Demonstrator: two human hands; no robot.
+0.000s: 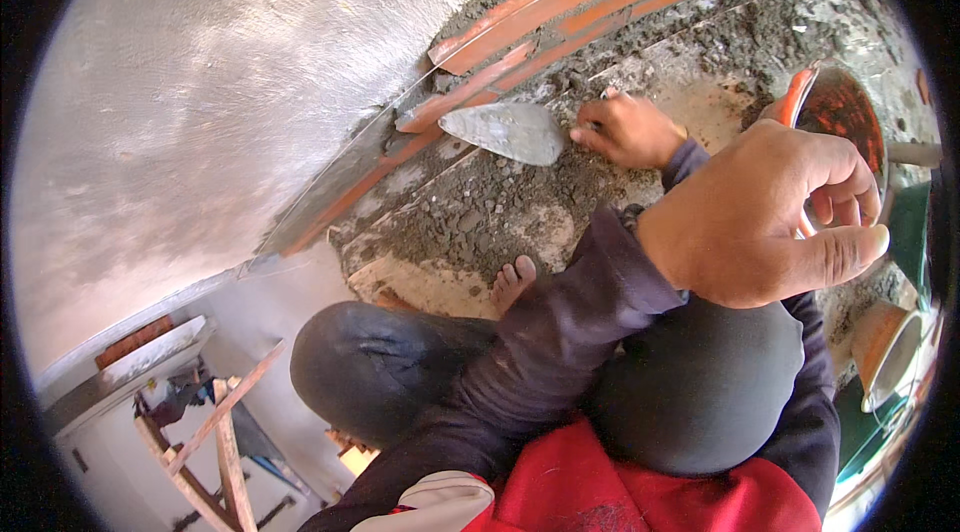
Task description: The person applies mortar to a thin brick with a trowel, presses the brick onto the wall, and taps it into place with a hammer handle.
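Note:
My right hand (628, 129) is closed round the handle of a pointed trowel (508, 132); its fingers hide most of the handle. The grey, mortar-smeared blade points left, just beside the low brickwork (530, 20) and above loose grey mortar (480, 227) on the ground. Across my right forearm lies my left arm. Close to the camera, my left hand (755, 217) hangs above my knee, thumb stretched out and fingers loosely curled, with nothing visible in them. Behind it stands an orange bowl (845, 112) with a dark red inside, partly covered by the hand.
A plastered grey wall (200, 102) rises on the left, with a taut string (400, 97) along the brickwork. My bare foot (513, 282) rests at the mortar's edge. A pale bucket (885, 357) and green containers (910, 232) stand right. Wooden trestle legs (230, 452) stand lower left.

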